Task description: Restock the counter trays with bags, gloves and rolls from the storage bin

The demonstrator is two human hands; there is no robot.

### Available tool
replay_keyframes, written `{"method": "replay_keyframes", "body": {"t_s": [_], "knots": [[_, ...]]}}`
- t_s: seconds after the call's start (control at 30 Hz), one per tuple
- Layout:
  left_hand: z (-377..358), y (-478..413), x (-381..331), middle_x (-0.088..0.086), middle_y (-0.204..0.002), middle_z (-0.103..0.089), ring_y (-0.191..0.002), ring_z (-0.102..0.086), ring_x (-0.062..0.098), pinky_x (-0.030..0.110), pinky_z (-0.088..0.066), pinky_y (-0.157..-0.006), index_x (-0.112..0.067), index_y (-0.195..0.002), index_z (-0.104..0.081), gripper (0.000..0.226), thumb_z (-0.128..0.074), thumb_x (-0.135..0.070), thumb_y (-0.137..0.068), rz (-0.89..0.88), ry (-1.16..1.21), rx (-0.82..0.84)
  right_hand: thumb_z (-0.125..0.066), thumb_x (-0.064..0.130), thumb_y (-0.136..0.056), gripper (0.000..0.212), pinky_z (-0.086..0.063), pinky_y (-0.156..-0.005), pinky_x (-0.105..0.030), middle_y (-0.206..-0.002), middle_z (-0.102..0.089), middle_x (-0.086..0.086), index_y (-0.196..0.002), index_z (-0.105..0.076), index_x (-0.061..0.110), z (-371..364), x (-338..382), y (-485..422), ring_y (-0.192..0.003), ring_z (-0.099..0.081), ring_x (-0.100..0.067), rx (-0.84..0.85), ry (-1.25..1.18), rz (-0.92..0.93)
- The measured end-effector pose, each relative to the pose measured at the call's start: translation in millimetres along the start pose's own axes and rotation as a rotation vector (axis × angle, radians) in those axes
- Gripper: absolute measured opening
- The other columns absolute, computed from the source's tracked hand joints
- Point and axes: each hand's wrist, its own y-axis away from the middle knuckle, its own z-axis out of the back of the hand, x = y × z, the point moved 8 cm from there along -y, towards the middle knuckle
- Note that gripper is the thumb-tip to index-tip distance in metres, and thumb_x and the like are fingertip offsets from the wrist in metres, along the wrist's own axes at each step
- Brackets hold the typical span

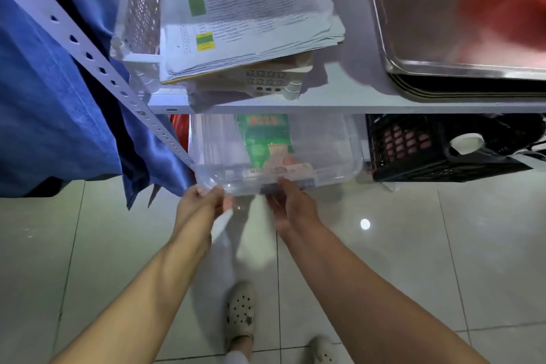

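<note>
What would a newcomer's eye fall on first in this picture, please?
The left hand and right hand meet the front edge of a clear storage bin under the white shelf, a green packet showing inside. Above it, a stack of printed papers sags over a white basket; a steel tray sits top right.
</note>
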Motion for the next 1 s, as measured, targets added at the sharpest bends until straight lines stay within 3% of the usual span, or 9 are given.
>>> {"method": "replay_keyframes", "body": {"t_s": [0.07,0.17,0.3,0.47,0.57,0.7,0.77,0.87,1.0], "knots": [[8.2,-21.1,-11.1,0.013,-0.067,-0.052,-0.056,-0.057,0.019,0.020,-0.058,-0.060,-0.009,-0.065,-0.045,0.027,-0.052,0.002,-0.088,-0.011,0.031,-0.037,-0.043,-0.016,-0.082,0.030,-0.047,-0.064,-0.024,-0.074,-0.055,-0.006,-0.085,-0.057,0.011,-13.8,-4.7,-2.9,-0.065,-0.052,-0.012,0.058,0.173,-0.002],[12.5,-45.2,-26.0,0.020,-0.079,-0.045,-0.057,-0.048,0.023,0.021,-0.050,-0.051,-0.004,-0.072,-0.047,0.016,-0.053,0.005,-0.084,-0.040,0.014,-0.056,-0.032,-0.022,-0.078,0.040,-0.046,-0.063,-0.023,-0.073,-0.049,-0.002,-0.089,-0.051,0.011,-27.0,-4.0,-10.2,-0.065,-0.052,-0.010,0.118,0.336,0.036],[8.4,-64.7,-39.4,0.013,-0.061,-0.048,-0.033,-0.050,0.014,0.032,-0.037,-0.046,-0.013,-0.062,-0.041,0.031,-0.056,-0.002,-0.086,-0.038,0.037,-0.080,-0.030,-0.021,-0.080,0.040,-0.047,-0.066,-0.023,-0.073,-0.046,0.000,-0.077,-0.046,0.015,-42.6,6.5,-21.6,-0.065,-0.054,-0.008,0.127,0.449,0.106],[-5.2,-79.0,-47.4,0.012,-0.082,-0.051,-0.054,-0.060,0.008,0.030,-0.047,-0.063,-0.010,-0.085,-0.047,0.009,-0.054,-0.007,-0.091,-0.005,0.140,-0.094,-0.036,-0.016,-0.086,0.037,-0.048,-0.067,-0.024,-0.089,-0.053,-0.004,-0.108,-0.048,0.011,-47.1,18.7,-34.1,-0.076,-0.056,-0.013,0.093,0.526,0.156],[-5.3,-82.5,-49.5,0.012,-0.083,-0.054,-0.061,-0.058,0.011,0.029,-0.049,-0.064,-0.009,-0.097,-0.043,0.010,-0.052,-0.008,-0.092,-0.018,0.127,-0.104,-0.038,-0.014,-0.086,0.032,-0.047,-0.065,-0.023,-0.082,-0.056,-0.002,-0.096,-0.053,0.013,-32.4,24.6,-33.0,-0.071,-0.055,-0.012,0.088,0.638,0.173],[-6.2,-75.8,-39.2,0.008,-0.065,-0.046,-0.050,-0.048,0.010,0.023,-0.042,-0.045,-0.007,-0.082,-0.044,0.009,-0.045,-0.004,-0.090,-0.061,-0.203,-0.028,-0.043,-0.008,-0.086,0.021,-0.045,-0.064,-0.027,-0.085,-0.059,-0.008,-0.091,-0.054,0.010,14.6,23.0,-20.6,-0.072,-0.056,-0.017,-0.010,0.857,0.161],[-15.7,-59.7,-27.5,0.007,-0.066,-0.049,-0.051,-0.049,0.012,0.026,-0.039,-0.053,-0.012,-0.073,-0.047,0.015,-0.048,-0.007,-0.087,-0.102,-0.484,0.100,-0.045,-0.005,-0.085,0.020,-0.045,-0.069,-0.032,-0.095,-0.061,-0.012,-0.094,-0.055,0.011,37.2,19.1,-8.7,-0.081,-0.057,-0.022,-0.027,0.978,0.139],[-36.0,-22.9,-22.8,0.006,-0.083,-0.063,-0.078,-0.058,0.026,0.032,-0.045,-0.072,-0.014,-0.095,-0.059,0.010,-0.052,-0.015,-0.088,-0.299,-0.928,0.263,-0.046,0.003,-0.087,0.021,-0.050,-0.079,-0.035,-0.104,-0.065,-0.011,-0.100,-0.060,0.012,64.6,22.6,12.1,-0.090,-0.062,-0.025,-0.060,1.177,0.155],[-76.1,34.3,-30.1,0.007,-0.107,-0.067,-0.094,-0.062,0.032,0.035,-0.050,-0.076,-0.019,-0.107,-0.060,0.022,-0.047,-0.020,-0.090,-0.629,-1.328,0.436,-0.045,0.011,-0.090,0.023,-0.050,-0.081,-0.034,-0.108,-0.065,-0.009,-0.109,-0.059,0.013,92.9,43.3,51.9,-0.095,-0.062,-0.024,-0.153,1.403,0.191]]}}
